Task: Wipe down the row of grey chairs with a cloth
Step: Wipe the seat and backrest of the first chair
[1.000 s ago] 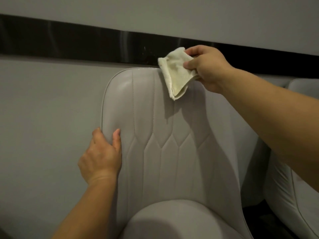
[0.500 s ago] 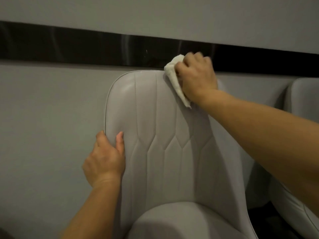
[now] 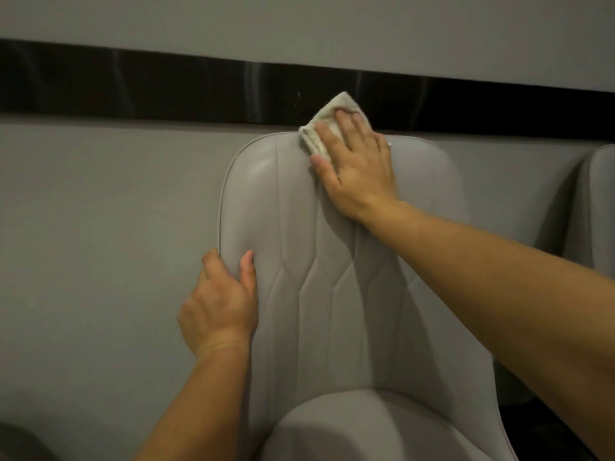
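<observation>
- A grey wall [image 3: 100,194] with a shiny black stripe [image 3: 133,81] stands behind the chairs.
- A grey chair [image 3: 332,294] with stitched lines fills the middle, its round seat at the bottom.
- The right hand [image 3: 357,168] lies flat, fingers straight, and presses a pale cloth [image 3: 324,128] on the top edge of the chair back.
- The left hand [image 3: 221,304] grips the chair's left edge, thumb in front; its other fingers are hidden behind.
- A second chair [image 3: 599,211] is cut off at the right side.
- Most of the cloth hides under the hand.
</observation>
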`<action>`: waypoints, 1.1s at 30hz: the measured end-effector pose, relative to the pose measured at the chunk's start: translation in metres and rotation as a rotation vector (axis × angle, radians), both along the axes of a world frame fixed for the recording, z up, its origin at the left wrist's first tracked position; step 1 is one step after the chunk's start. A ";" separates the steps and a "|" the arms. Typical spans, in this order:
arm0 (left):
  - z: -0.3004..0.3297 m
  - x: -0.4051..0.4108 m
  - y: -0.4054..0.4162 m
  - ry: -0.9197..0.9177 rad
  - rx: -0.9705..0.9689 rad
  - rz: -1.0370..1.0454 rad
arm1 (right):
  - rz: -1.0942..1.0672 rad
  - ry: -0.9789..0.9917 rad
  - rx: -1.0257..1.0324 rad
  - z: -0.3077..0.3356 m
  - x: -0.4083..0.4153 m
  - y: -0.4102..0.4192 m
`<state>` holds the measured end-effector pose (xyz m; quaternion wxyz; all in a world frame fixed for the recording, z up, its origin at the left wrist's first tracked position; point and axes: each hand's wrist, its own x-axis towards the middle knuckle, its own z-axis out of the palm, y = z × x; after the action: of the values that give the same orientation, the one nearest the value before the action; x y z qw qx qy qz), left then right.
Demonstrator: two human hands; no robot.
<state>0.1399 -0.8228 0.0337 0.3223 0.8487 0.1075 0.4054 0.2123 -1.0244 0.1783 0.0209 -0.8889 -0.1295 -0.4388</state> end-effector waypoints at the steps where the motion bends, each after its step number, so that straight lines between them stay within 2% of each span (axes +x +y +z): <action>1: 0.000 0.000 0.000 0.000 0.002 -0.002 | 0.032 0.011 -0.050 -0.001 0.000 0.008; 9: 0.000 0.000 -0.001 0.015 -0.006 0.006 | 0.163 0.000 -0.393 0.011 0.000 0.068; 15: -0.002 0.002 0.000 0.011 0.012 0.005 | 0.122 -0.042 -0.449 0.014 0.006 0.066; 23: -0.001 -0.001 -0.001 -0.012 0.001 -0.006 | -0.072 -0.058 -0.288 0.004 0.000 -0.017; 29: 0.000 -0.001 -0.001 -0.008 0.004 -0.013 | -0.245 -0.140 -0.010 -0.018 -0.013 -0.081; 31: 0.000 -0.001 -0.001 -0.001 0.001 -0.016 | -0.216 -0.217 0.117 -0.018 -0.010 -0.070; 33: 0.000 -0.002 -0.001 0.009 -0.003 -0.018 | -0.139 -0.305 0.417 -0.011 -0.004 -0.046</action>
<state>0.1381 -0.8234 0.0335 0.3267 0.8510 0.1019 0.3983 0.2084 -1.0709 0.1675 0.1534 -0.7957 0.0235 -0.5855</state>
